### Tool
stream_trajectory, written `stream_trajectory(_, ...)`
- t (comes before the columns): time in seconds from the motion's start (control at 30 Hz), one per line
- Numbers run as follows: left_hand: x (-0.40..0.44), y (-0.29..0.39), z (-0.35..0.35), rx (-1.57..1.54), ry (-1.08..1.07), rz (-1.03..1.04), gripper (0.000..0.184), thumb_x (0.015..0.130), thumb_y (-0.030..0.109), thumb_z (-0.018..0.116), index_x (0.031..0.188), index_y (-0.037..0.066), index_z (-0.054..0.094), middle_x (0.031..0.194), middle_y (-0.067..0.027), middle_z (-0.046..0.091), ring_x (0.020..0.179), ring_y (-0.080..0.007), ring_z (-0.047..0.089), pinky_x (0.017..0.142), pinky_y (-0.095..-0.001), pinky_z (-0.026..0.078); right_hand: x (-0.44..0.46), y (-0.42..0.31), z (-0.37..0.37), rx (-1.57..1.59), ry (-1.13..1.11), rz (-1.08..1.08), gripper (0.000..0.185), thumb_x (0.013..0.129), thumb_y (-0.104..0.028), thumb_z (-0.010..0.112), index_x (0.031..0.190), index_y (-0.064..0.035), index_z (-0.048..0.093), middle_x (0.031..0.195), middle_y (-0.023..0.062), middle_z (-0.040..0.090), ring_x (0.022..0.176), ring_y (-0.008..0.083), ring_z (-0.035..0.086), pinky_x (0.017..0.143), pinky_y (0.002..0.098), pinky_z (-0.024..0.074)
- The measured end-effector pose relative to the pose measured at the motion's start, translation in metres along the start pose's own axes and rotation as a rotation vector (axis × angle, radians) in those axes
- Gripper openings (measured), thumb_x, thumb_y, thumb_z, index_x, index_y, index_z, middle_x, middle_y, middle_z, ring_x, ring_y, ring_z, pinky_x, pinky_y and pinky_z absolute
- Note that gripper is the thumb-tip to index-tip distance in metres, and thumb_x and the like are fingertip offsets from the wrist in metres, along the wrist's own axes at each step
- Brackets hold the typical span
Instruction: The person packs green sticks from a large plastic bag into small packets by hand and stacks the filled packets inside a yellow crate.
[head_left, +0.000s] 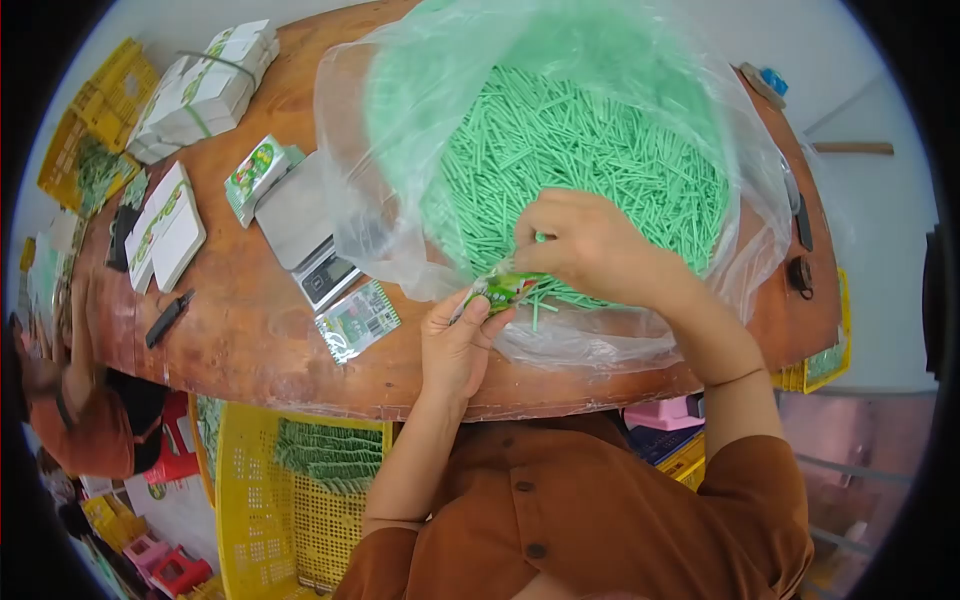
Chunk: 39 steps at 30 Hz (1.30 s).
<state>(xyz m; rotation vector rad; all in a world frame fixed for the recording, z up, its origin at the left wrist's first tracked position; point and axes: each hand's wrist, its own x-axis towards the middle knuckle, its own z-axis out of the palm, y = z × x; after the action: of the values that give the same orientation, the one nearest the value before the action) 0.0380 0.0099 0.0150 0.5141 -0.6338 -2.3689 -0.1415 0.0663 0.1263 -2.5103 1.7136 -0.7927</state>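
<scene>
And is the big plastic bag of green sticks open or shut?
Open: the plastic bag is spread wide, with the green sticks lying exposed inside.

On table (240, 320): sack (600, 343) of sticks (590, 150), right of centre; scale (297, 215), left of sack; packet (360, 322), before scale; carton stack (168, 228), left of scale; bundled cartons (205, 92) behind stack; cutter (170, 318) before stack. Below near edge, left of person (520, 490): crate (250, 490), stacked packets (325, 455) inside.

We see reddish-brown wooden table (245, 335), scuffed. We note pale grey surface (875, 215) at right, wall or floor unclear; glossy pinkish area (850, 450) below. Light soft, even.
</scene>
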Motion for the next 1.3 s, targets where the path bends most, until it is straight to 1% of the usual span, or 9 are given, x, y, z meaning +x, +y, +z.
stream_trajectory(0.27, -0.002, 0.005, 0.013, -0.196, -0.166, 0.058, 0.029, 0.086, 0.014, 0.058, 0.11, -0.002, 0.056, 0.11, -0.0115, 0.058, 0.1, -0.0221, 0.057, 0.087, -0.0376, 0.047, 0.013, -0.036, 0.009, -0.066, 0.136, 0.138, 0.018, 0.067, -0.007, 0.067, 0.085, -0.0106, 0.067, 0.081, 0.0051, 0.061, 0.083, 0.0258, 0.053, 0.074, 0.0355, 0.042)
stream_trajectory(0.43, -0.076, 0.104, 0.013, 1.003, -0.168, 0.974, 0.036, 0.079, 0.012, 0.061, 0.11, -0.004, 0.053, 0.109, -0.0161, 0.057, 0.104, -0.028, 0.055, 0.088, -0.0341, 0.046, 0.018, -0.085, -0.001, -0.406, 0.085, -0.122, 0.027, 0.06, 0.003, 0.067, 0.086, -0.0053, 0.064, 0.09, 0.0085, 0.062, 0.085, 0.0259, 0.055, 0.066, 0.0352, 0.0446)
stream_trajectory(0.53, -0.129, 0.115, -0.014, 1.528, -0.281, 0.502, 0.035, 0.065, 0.002, 0.061, 0.1, 0.004, 0.057, 0.104, -0.0134, 0.058, 0.098, -0.0314, 0.056, 0.079, -0.0359, 0.048, 0.068, -0.148, 0.03, 0.095, -0.21, -0.527, 0.013, 0.069, 0.003, 0.06, 0.08, -0.0025, 0.057, 0.089, 0.0129, 0.061, 0.08, 0.0266, 0.053, 0.064, 0.0402, 0.0428)
stream_trajectory(0.77, -0.265, 0.147, -0.346, 1.791, 1.215, 0.954, 0.034, 0.067, -0.009, 0.052, 0.097, 0.003, 0.063, 0.091, -0.014, 0.062, 0.087, -0.0299, 0.058, 0.078, -0.0354, 0.046, 0.028, -0.125, 0.093, 0.439, -0.051, -0.003, 0.011, 0.071, -0.009, 0.06, 0.082, -0.0081, 0.061, 0.084, 0.009, 0.066, 0.074, 0.0268, 0.057, 0.064, 0.0372, 0.0431)
stream_trajectory(0.87, -0.28, 0.1, -0.42, 1.255, 1.471, 0.156, 0.03, 0.085, 0.01, 0.044, 0.108, 0.0, 0.059, 0.108, -0.0155, 0.06, 0.094, -0.0275, 0.058, 0.081, -0.0398, 0.045, 0.024, -0.141, 0.118, 0.341, -0.284, -0.119, 0.016, 0.074, -0.012, 0.059, 0.088, -0.012, 0.066, 0.09, 0.0014, 0.066, 0.081, 0.0196, 0.06, 0.075, 0.0328, 0.0468)
stream_trajectory(0.97, -0.269, 0.032, -0.49, 0.789, 1.511, 0.084, 0.052, 0.091, 0.039, 0.043, 0.123, -0.002, 0.047, 0.124, -0.0223, 0.048, 0.109, -0.0358, 0.049, 0.091, -0.0461, 0.042, 0.004, -0.129, 0.115, 0.355, -0.161, -0.277, 0.015, 0.075, -0.01, 0.054, 0.088, -0.0095, 0.063, 0.081, 0.0004, 0.062, 0.082, 0.0193, 0.059, 0.073, 0.0304, 0.0473)
stream_trajectory(1.03, -0.26, 0.03, -0.485, 0.937, 1.631, 0.135, 0.067, 0.086, 0.052, 0.046, 0.128, 0.001, 0.041, 0.133, -0.0206, 0.038, 0.117, -0.036, 0.043, 0.094, -0.0494, 0.039, 0.001, -0.101, 0.055, 0.047, -0.262, 0.34, 0.011, 0.079, -0.012, 0.057, 0.083, -0.0044, 0.063, 0.07, 0.0042, 0.06, 0.068, 0.0151, 0.059, 0.064, 0.026, 0.0459)
stream_trajectory(1.1, -0.256, 0.032, -0.475, 1.111, 1.725, 0.057, 0.068, 0.086, 0.055, 0.044, 0.128, 0.001, 0.042, 0.13, -0.0195, 0.042, 0.113, -0.0357, 0.046, 0.092, -0.0485, 0.041, -0.003, -0.042, 0.021, 0.242, 0.623, 0.821, 0.016, 0.079, -0.017, 0.063, 0.083, -0.0022, 0.064, 0.067, 0.0048, 0.061, 0.062, 0.013, 0.058, 0.061, 0.0242, 0.0445)
stream_trajectory(1.3, -0.273, 0.047, -0.493, 1.197, 1.571, 0.192, 0.067, 0.087, 0.057, 0.042, 0.122, 0.0, 0.048, 0.118, -0.0177, 0.051, 0.101, -0.0307, 0.054, 0.082, -0.0418, 0.048, -0.02, 0.079, 0.044, -0.767, -0.159, 1.106, 0.036, 0.075, -0.037, 0.062, 0.089, -0.0039, 0.065, 0.093, 0.0136, 0.059, 0.089, 0.0294, 0.057, 0.069, 0.0453, 0.0457)
